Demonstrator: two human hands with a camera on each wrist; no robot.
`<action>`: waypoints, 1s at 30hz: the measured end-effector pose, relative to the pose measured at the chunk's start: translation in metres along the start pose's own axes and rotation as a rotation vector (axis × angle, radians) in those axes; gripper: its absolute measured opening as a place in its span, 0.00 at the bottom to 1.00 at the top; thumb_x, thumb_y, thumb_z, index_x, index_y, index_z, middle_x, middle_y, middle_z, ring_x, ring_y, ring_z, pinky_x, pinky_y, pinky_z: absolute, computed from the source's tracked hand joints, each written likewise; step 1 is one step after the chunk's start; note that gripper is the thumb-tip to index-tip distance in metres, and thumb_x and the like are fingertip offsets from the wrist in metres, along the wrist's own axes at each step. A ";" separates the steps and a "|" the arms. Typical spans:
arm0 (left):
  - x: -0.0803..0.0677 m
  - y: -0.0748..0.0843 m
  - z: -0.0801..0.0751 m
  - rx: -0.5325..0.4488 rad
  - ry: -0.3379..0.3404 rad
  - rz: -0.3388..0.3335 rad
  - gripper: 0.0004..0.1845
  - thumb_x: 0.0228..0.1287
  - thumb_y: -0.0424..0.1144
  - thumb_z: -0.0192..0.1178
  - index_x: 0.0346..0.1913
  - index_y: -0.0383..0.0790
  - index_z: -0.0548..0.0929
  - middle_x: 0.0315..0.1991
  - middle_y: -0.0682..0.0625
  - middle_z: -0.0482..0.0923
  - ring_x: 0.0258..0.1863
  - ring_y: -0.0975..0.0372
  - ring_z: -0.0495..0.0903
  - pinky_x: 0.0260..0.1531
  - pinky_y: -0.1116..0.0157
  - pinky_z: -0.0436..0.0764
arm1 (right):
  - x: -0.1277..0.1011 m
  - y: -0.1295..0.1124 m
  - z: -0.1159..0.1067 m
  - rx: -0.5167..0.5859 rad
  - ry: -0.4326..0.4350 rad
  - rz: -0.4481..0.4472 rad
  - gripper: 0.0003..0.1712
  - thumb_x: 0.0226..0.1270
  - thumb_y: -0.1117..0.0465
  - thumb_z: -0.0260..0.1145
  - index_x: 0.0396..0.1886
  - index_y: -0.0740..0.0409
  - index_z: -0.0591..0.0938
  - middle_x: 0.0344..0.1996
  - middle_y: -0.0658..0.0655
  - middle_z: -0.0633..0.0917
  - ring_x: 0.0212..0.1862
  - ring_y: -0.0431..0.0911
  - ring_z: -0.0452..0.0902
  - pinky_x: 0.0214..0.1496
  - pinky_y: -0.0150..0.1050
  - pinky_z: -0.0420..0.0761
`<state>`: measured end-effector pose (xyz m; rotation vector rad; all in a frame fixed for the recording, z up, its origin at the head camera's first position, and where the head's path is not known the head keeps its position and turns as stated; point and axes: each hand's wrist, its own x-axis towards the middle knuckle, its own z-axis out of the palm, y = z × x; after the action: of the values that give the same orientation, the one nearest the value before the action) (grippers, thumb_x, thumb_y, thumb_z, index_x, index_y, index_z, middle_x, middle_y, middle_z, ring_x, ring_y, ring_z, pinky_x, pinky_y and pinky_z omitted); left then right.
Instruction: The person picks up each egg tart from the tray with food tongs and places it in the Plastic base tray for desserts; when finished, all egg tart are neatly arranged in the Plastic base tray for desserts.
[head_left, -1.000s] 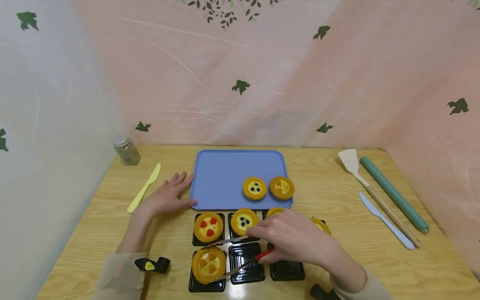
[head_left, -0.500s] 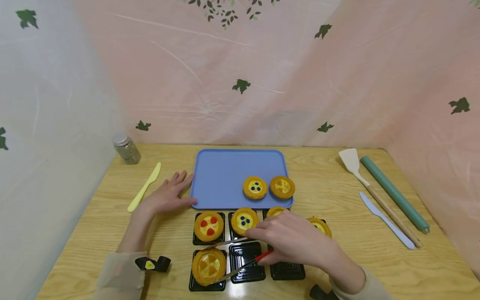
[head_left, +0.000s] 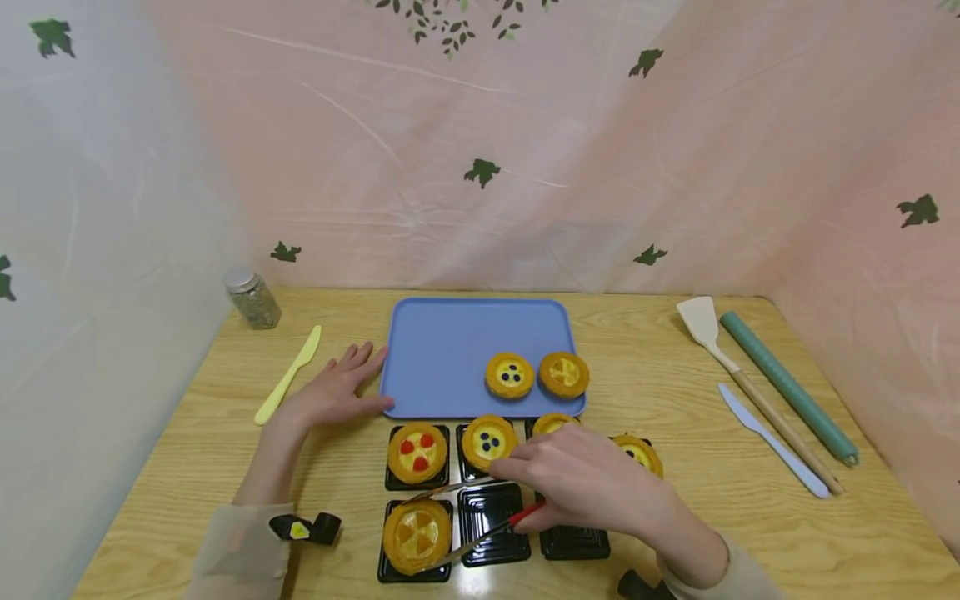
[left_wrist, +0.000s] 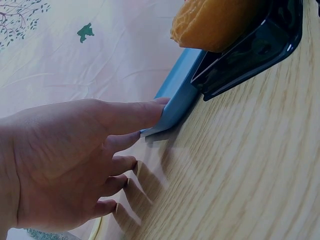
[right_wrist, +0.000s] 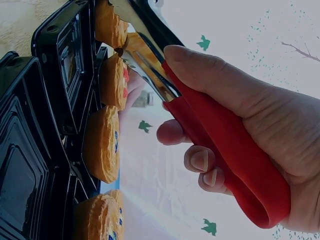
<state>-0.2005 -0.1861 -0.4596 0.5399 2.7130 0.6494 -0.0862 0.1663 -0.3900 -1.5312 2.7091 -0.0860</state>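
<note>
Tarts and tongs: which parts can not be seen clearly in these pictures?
- Head view: the right hand covers most of two tarts behind it; their toppings are hidden.
- Head view: whether the tongs tips touch the front-left tart is too small to tell.
- Left wrist view: the tart is cut off by the top edge.

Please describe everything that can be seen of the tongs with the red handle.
The tongs have two shiny metal arms joined by a red, plastic-looking handle. The right hand grips the handle, thumb on top, fingers curled beneath. The arms stretch left over the black trays, low and spread, one on each side of the tart with orange segments; contact with it cannot be told.
</note>
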 end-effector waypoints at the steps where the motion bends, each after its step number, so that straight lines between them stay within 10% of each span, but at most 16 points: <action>1: 0.000 0.000 0.000 -0.002 -0.001 0.000 0.49 0.71 0.60 0.60 0.83 0.40 0.50 0.83 0.31 0.41 0.83 0.34 0.39 0.79 0.32 0.41 | 0.000 0.000 0.000 0.001 -0.001 0.000 0.27 0.57 0.36 0.76 0.53 0.42 0.85 0.32 0.39 0.88 0.25 0.28 0.65 0.23 0.21 0.64; 30: 0.000 0.002 0.000 0.006 0.001 0.002 0.49 0.71 0.61 0.60 0.83 0.41 0.50 0.83 0.31 0.42 0.83 0.35 0.39 0.79 0.32 0.41 | -0.001 0.001 0.002 0.026 -0.031 0.021 0.29 0.58 0.36 0.76 0.56 0.42 0.84 0.35 0.41 0.89 0.26 0.28 0.68 0.24 0.22 0.65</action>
<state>-0.1994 -0.1847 -0.4591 0.5436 2.7165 0.6421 -0.0866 0.1672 -0.3918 -1.4849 2.6882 -0.0954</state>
